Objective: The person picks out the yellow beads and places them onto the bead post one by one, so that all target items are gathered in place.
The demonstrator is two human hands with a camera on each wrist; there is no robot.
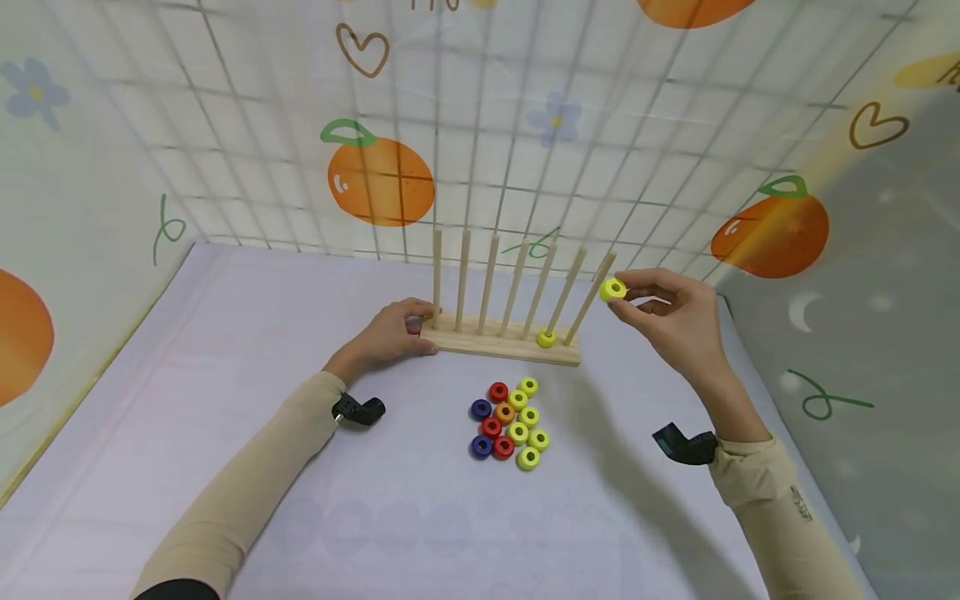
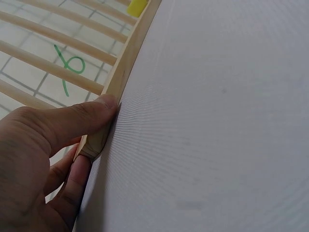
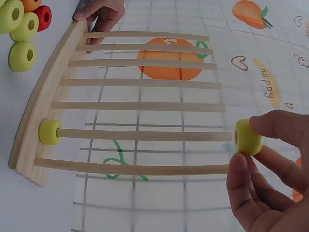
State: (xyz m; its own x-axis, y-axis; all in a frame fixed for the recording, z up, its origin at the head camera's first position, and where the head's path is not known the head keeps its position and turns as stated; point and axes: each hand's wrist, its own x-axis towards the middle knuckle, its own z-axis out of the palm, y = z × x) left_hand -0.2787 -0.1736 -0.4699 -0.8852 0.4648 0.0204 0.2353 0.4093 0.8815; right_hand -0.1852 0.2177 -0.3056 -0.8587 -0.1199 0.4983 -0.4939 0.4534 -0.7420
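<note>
A wooden peg rack (image 1: 495, 340) with a row of upright pegs stands on the table, and one yellow bead (image 1: 546, 338) sits at the foot of the second peg from the right. My left hand (image 1: 393, 329) grips the rack's left end; the thumb lies on the base's near side in the left wrist view, fingers round the end (image 2: 91, 145). Between thumb and fingers, my right hand (image 1: 671, 321) pinches another yellow bead (image 3: 248, 137). That bead is close to the tops of the two rightmost pegs; whether it touches one, I cannot tell.
In front of the rack lies a group of loose beads: several yellow (image 1: 528, 416), several red (image 1: 491, 427), two dark blue (image 1: 481, 409) and one orange (image 1: 505, 413). A printed cloth with a grid (image 1: 262, 142) hangs behind the white-covered table (image 1: 375, 517).
</note>
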